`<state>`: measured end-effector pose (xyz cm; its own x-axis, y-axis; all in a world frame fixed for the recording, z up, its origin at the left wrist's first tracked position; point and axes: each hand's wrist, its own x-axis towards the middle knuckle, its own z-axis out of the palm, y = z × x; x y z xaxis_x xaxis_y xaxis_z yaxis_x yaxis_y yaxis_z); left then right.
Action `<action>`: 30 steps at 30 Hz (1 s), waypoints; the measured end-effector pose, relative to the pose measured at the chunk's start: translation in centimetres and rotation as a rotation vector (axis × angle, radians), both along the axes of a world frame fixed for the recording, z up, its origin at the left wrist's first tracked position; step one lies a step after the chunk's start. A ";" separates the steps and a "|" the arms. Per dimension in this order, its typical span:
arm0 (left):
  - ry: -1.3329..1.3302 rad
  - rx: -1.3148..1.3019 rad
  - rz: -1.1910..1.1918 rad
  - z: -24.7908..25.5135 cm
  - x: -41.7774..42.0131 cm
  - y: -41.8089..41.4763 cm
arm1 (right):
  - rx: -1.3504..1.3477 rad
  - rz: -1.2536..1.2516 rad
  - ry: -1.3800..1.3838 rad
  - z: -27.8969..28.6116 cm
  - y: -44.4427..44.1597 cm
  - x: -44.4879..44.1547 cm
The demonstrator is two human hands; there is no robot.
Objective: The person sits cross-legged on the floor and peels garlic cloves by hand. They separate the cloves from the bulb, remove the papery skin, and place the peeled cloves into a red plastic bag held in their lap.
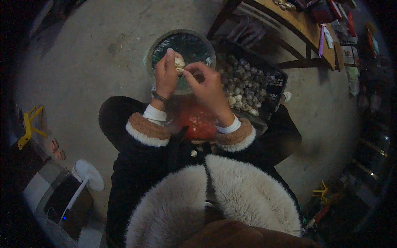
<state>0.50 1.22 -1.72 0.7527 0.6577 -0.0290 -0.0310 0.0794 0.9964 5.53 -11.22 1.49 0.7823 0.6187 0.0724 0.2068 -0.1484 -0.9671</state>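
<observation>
My left hand (166,74) holds a pale garlic bulb (179,63) between thumb and fingers. The thumb and forefinger of my right hand (209,85) pinch the lower side of this garlic, near a smaller pale piece. Both hands are raised over the near part of a round bin (211,46) lined with a dark plastic bag (194,46). Below my wrists, a red container (201,124) sits between my legs with several small pale pieces (194,121) in it, perhaps cloves. Part of it is hidden by my forearms.
A black plastic crate (280,79) of garlic bulbs (245,77) stands at the right of the bin. Beyond it is a wooden table (288,15) with assorted items on top. At the lower left stand a white round-headed lamp-like device (90,175) and a yellow-legged object (28,127).
</observation>
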 end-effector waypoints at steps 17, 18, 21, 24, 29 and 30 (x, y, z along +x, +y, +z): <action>0.142 0.240 -0.055 0.2 -0.2 -0.3 | -0.019 -0.107 -0.090 -1.3 0.4 -0.6; 0.147 0.201 -0.058 0.1 -0.2 -0.3 | -0.016 -0.107 -0.092 -1.3 0.4 -0.6; 0.153 0.118 -0.066 -0.2 -0.1 -0.3 | -0.007 -0.111 -0.085 -1.3 0.4 -0.6; 0.147 0.056 -0.051 -0.5 0.0 -0.2 | -0.004 -0.110 -0.066 -1.2 0.3 -0.6; 0.125 -0.102 -0.037 -1.2 0.1 0.2 | -0.049 -0.072 0.145 -1.3 -0.2 -0.4; 0.130 -0.095 -0.038 -0.9 0.2 0.2 | -0.013 -0.056 0.115 -1.3 -0.2 -0.3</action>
<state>0.66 1.38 -2.64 0.7629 0.6183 -0.1888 0.1028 0.1723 0.9797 5.19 -11.37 0.20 0.8182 0.5742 -0.0278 0.0853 -0.1691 -0.9819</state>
